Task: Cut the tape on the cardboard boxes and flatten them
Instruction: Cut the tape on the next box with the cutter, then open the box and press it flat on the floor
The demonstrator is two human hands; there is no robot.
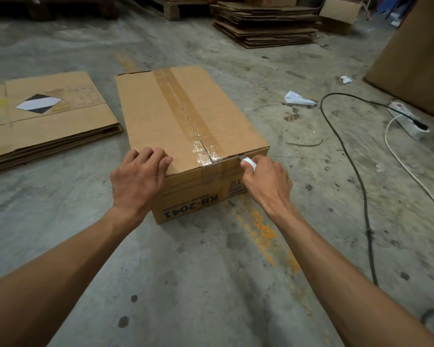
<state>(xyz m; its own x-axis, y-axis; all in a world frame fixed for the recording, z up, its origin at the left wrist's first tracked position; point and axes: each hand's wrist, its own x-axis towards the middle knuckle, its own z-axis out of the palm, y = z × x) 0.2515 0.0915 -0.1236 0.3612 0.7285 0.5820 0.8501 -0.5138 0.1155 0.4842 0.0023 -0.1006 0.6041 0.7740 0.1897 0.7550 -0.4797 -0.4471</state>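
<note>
Cardboard already flattened (43, 116) lies on the floor at far left. Beside it, a sealed box (186, 126) with its tape (186, 106) mostly intact awaits cutting and flattening. The left hand (138, 179) presses curled fingers on its near top edge; the right hand (266, 181) grips a small cutter (247, 161) at that edge, right of the tape.

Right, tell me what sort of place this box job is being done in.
Probably a warehouse or storeroom: a stained bare concrete floor, a tall stack of flattened brown cardboard sheets at the back beside a wooden pallet, and a white power strip trailing cables across the floor.
</note>
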